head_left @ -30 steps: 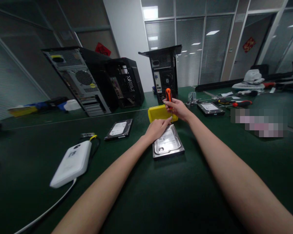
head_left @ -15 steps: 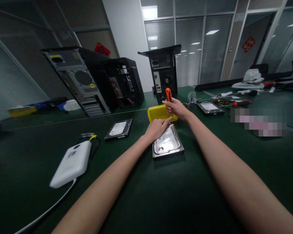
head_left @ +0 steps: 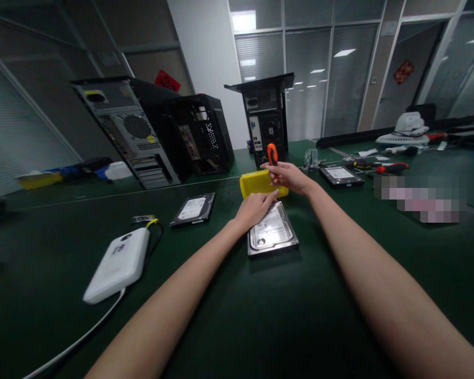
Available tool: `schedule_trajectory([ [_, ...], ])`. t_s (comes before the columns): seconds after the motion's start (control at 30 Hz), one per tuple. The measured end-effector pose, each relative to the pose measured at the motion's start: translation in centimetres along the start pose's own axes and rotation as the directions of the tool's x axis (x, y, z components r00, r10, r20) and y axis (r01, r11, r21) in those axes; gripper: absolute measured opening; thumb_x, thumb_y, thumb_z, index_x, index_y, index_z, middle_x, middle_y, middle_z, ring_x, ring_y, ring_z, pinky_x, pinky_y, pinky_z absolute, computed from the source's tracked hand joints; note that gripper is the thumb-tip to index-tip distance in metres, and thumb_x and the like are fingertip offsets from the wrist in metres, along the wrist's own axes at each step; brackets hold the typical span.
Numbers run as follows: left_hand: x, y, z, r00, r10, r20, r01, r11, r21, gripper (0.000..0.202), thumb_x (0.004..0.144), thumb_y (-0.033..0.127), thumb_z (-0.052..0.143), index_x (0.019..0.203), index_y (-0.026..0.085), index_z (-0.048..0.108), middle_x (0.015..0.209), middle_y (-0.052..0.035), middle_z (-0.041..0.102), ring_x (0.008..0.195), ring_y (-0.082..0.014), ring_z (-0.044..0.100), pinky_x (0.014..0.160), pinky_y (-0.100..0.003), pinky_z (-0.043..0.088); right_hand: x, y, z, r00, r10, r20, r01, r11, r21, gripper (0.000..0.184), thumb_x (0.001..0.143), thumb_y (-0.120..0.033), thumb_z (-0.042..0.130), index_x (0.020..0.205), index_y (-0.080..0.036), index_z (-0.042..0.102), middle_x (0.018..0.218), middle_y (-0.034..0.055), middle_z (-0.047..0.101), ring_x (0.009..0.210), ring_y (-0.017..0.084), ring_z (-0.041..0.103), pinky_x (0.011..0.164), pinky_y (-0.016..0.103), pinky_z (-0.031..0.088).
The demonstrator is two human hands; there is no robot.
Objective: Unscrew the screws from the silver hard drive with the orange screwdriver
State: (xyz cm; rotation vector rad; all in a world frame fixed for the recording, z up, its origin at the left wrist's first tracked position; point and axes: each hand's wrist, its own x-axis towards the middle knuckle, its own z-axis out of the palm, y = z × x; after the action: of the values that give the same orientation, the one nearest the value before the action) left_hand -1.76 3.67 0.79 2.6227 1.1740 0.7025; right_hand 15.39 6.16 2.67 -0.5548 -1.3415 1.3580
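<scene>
A silver hard drive (head_left: 272,231) lies flat on the green table in front of me, its label partly covered by my hand. My left hand (head_left: 256,208) rests across its far left part, holding it, with the thumb and index finger reaching to the far edge. Just beyond, my right hand (head_left: 290,176) is closed around an orange and black screwdriver (head_left: 273,153), held upright. Its shaft points down to the drive's far edge; the tip is too small to make out. Behind both hands stands a yellow case (head_left: 255,184).
Another hard drive (head_left: 193,209) lies to the left, a third (head_left: 341,176) to the right. A white power bank (head_left: 118,263) with a cable is at the near left. Computer towers (head_left: 142,131) stand at the back. Pliers (head_left: 391,167) and other tools lie far right.
Both hands and the screwdriver keep nearly the same pose on the drive. The whole view has shifted very slightly.
</scene>
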Motion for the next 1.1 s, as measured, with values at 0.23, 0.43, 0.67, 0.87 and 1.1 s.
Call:
schedule_trajectory([
  [0.23,-0.01,-0.14,0.12,1.000,0.017,-0.002,-0.017,1.000,-0.013,0.064,0.094,0.056,0.025,0.092,0.015,0.075,0.093,-0.0109,0.073,0.085,-0.0225,0.067,0.079,-0.030,0.047,0.09,0.38,0.15,0.995,-0.050,-0.087,0.049,0.999,-0.020,0.035,0.062,-0.029,0.079,0.089,-0.014,0.064,0.069,-0.0025,0.059,0.063,0.005,0.055,0.060,0.016,0.047],
  [0.43,-0.06,-0.04,0.02,1.000,0.022,0.008,-0.022,1.000,-0.016,0.063,0.095,0.054,0.025,0.094,0.016,0.074,0.094,-0.0102,0.073,0.086,-0.0220,0.067,0.079,-0.029,0.047,-0.11,0.29,0.45,0.994,-0.053,-0.100,0.049,0.998,-0.046,0.037,0.061,-0.035,0.079,0.084,-0.016,0.056,0.060,-0.0076,0.053,0.050,0.003,0.049,0.056,0.018,0.046],
  [0.67,-0.09,0.34,-0.14,0.999,0.016,0.034,-0.015,0.999,-0.046,0.062,0.094,0.054,0.026,0.095,0.016,0.074,0.098,-0.0091,0.073,0.091,-0.0216,0.067,0.084,-0.029,0.047,-0.25,0.25,0.80,0.998,-0.051,-0.032,0.052,0.998,0.039,0.039,0.065,-0.038,0.077,0.088,-0.019,0.052,0.057,-0.0108,0.047,0.047,0.002,0.044,0.062,0.021,0.048],
  [0.87,0.00,0.13,0.02,0.999,0.025,0.028,-0.023,0.998,-0.065,0.062,0.095,0.054,0.025,0.096,0.015,0.074,0.098,-0.0091,0.073,0.091,-0.0213,0.067,0.086,-0.029,0.046,-0.05,0.61,0.22,0.997,-0.058,-0.046,0.061,0.995,0.077,0.041,0.064,-0.039,0.076,0.089,-0.019,0.050,0.058,-0.0112,0.047,0.047,0.002,0.045,0.063,0.022,0.048],
  [1.1,0.02,0.12,-0.02,0.999,0.027,0.042,-0.024,0.998,-0.064,0.060,0.095,0.053,0.026,0.097,0.017,0.074,0.098,-0.0087,0.073,0.092,-0.0212,0.067,0.087,-0.029,0.046,-0.09,0.55,0.38,0.993,-0.089,-0.081,0.095,0.992,0.083,0.039,0.066,-0.038,0.076,0.088,-0.019,0.049,0.056,-0.0113,0.047,0.046,0.002,0.044,0.062,0.022,0.048],
])
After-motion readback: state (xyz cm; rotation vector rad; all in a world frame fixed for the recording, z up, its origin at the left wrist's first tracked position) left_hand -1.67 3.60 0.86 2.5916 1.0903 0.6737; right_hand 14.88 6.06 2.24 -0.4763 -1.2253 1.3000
